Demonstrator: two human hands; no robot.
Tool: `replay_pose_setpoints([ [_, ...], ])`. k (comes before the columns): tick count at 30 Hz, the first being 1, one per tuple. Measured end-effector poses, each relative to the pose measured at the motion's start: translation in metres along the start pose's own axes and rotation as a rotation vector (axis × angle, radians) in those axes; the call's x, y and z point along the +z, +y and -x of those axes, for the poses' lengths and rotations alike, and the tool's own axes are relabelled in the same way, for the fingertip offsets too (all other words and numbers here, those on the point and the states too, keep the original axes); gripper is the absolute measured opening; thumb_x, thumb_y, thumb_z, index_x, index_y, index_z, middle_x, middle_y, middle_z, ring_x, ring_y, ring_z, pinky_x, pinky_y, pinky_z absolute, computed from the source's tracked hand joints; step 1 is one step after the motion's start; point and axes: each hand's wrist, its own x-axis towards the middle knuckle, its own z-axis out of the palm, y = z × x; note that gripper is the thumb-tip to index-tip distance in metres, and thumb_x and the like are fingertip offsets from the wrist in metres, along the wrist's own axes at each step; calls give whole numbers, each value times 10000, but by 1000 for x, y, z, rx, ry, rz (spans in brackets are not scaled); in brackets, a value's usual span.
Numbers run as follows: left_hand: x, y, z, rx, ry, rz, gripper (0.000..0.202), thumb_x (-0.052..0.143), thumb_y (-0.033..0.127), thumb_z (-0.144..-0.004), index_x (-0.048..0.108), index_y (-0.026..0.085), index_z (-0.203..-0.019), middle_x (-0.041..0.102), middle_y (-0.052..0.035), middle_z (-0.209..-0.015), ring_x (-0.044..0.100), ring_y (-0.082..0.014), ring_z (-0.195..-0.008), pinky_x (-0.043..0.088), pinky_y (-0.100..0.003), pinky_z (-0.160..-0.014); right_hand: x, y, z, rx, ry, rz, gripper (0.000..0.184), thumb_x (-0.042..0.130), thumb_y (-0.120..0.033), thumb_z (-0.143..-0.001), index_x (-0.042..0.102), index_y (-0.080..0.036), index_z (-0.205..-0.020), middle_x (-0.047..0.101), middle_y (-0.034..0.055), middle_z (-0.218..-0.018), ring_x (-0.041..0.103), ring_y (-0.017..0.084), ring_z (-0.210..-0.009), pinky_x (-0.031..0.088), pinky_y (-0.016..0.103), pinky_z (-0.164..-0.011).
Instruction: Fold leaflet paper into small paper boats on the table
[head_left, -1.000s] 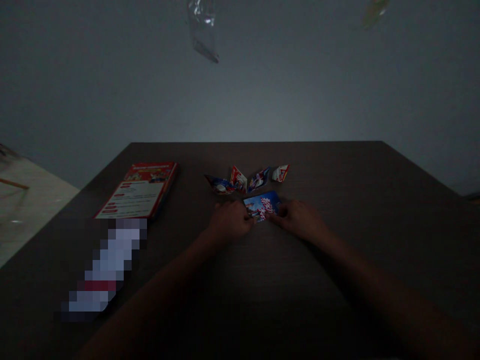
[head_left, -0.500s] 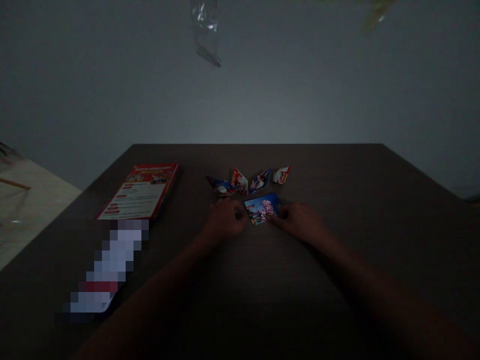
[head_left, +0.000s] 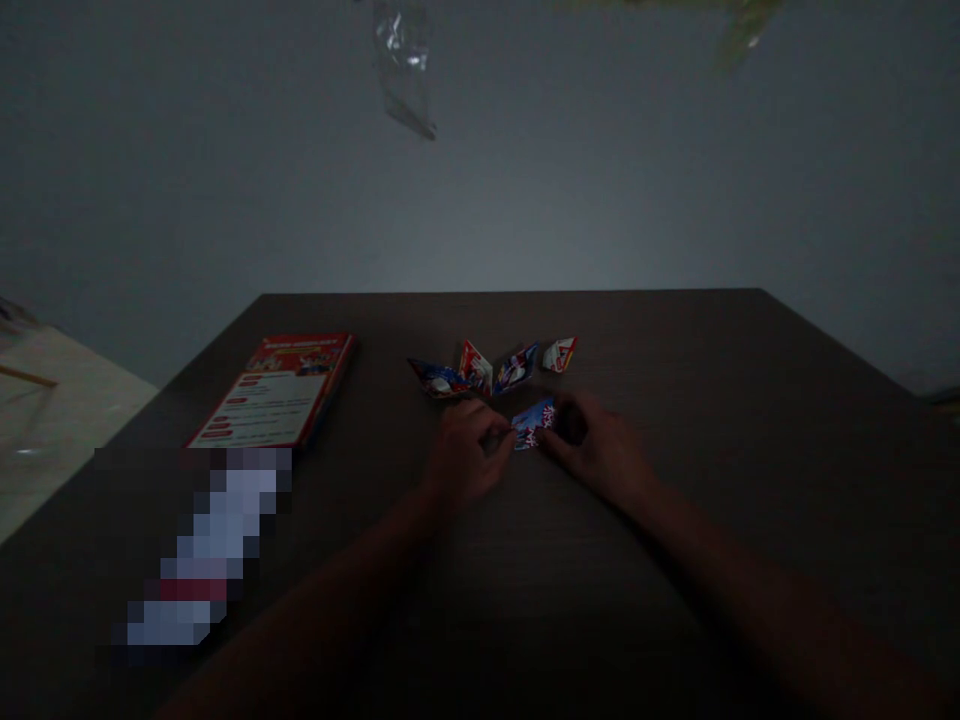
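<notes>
Between my two hands is a small printed card point(head_left: 533, 424), blue with white and pink lettering, just above or on the table. My left hand point(head_left: 472, 450) pinches its left edge between thumb and fingers. On the other side my right hand point(head_left: 596, 445) grips the right edge, its thumb at the lower corner. Just beyond the hands stand several folded printed papers: a dark blue one point(head_left: 437, 378), a red and white one point(head_left: 477, 366), a blue and white one point(head_left: 516, 368) and a smaller white one point(head_left: 559, 354).
A red-and-white printed book or box point(head_left: 262, 400) lies on the dark wooden table point(head_left: 675, 340) at left. Nearer me is a pixelated bright object point(head_left: 217, 545). A clear plastic bag point(head_left: 405, 70) hangs against the grey wall point(head_left: 600, 180) behind.
My left hand has moved right and now grips the card's left edge. The card has turned and shows less of its face. The view has shifted slightly.
</notes>
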Motion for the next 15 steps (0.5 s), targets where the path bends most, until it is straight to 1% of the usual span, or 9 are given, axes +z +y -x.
replay_pose_setpoints([
  [1,0,2,2,53,8,-21,119,551,285,-811,609,189,-773,617,-44,-814,560,-173,-827,421,-305,-752,-1,-2,1,-61,63,-24,383,591,-369,-782,540,-192,-1118,632,55,-871,576,186,-720,408,276,-620],
  [2,0,3,3,104,11,-43,132,536,288,-823,612,190,-779,621,-50,-827,558,-177,-839,415,-315,-769,-3,-3,3,-150,98,-36,389,579,-316,-794,530,-185,-1156,616,77,-929,567,198,-793,418,288,-678],
  [3,0,5,5,150,9,-65,149,518,292,-835,615,192,-783,624,-54,-834,557,-180,-844,407,-323,-781,-4,-4,4,-215,116,-27,361,550,-284,-817,538,-191,-1165,598,89,-961,553,203,-833,416,293,-702],
  [5,-1,7,7,234,-14,-85,164,492,287,-846,617,194,-796,629,-55,-846,555,-182,-844,397,-332,-786,-6,-5,7,-326,131,15,255,507,-253,-843,612,-202,-1069,570,90,-923,522,201,-826,401,293,-692],
  [7,-3,8,8,286,-47,-71,137,497,262,-826,616,195,-826,633,-53,-866,556,-182,-848,395,-333,-781,-8,-5,9,-383,105,68,196,492,-250,-849,661,-200,-936,546,82,-864,496,197,-792,377,289,-660],
  [9,-5,6,8,269,-61,-58,118,510,225,-791,608,193,-846,633,-51,-869,558,-185,-850,398,-331,-780,-10,-4,13,-411,55,111,181,505,-244,-840,668,-192,-900,537,81,-852,478,195,-778,359,290,-646],
  [11,-7,3,6,181,-38,-68,115,512,213,-773,596,188,-847,628,-54,-846,562,-188,-845,406,-324,-773,-12,-4,16,-444,21,144,173,524,-222,-826,667,-195,-919,538,80,-849,468,192,-761,349,293,-640],
  [13,-9,-1,5,84,-8,-81,107,514,240,-781,584,183,-838,620,-53,-818,566,-187,-832,414,-312,-752,-14,-3,18,-494,-1,167,174,546,-184,-801,666,-204,-926,545,80,-860,466,197,-773,349,301,-656],
  [15,-9,-4,3,44,-27,-77,126,528,292,-789,579,184,-828,616,-45,-804,567,-179,-808,417,-299,-731,-14,-2,18,-530,-17,181,184,558,-145,-776,664,-208,-912,554,84,-891,465,205,-796,355,309,-674],
])
